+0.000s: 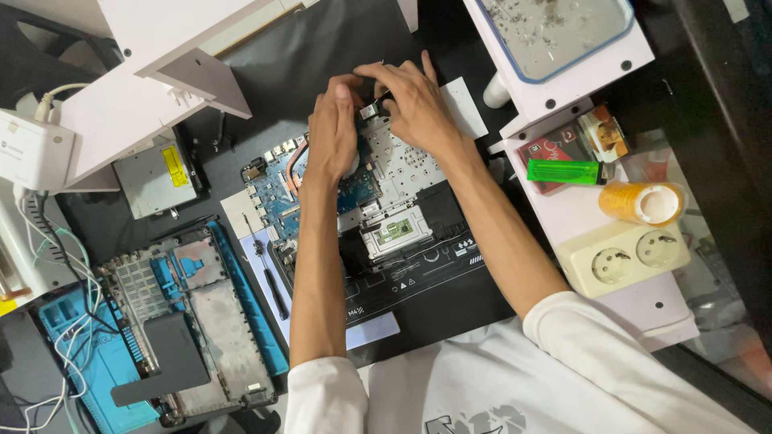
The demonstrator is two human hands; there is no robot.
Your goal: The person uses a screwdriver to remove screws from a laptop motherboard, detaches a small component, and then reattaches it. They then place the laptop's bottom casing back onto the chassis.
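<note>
An opened laptop (386, 173) lies on a black mat, its blue circuit board (277, 193) and silvery metal frame exposed. Both of my hands work at its far edge. My left hand (334, 128) rests on the board with the fingers bent down. My right hand (414, 100) pinches a small part (370, 110) between thumb and fingertips, right beside the left hand. The touchpad module (394, 233) shows below my wrists.
A dark screwdriver (269, 273) lies left of the laptop. A removed laptop bottom cover (193, 321) sits at the lower left on a blue mat. An optical drive (157, 177) is at the left. On the right are a double socket (623, 257), a green lighter (563, 171) and a tape roll (643, 201).
</note>
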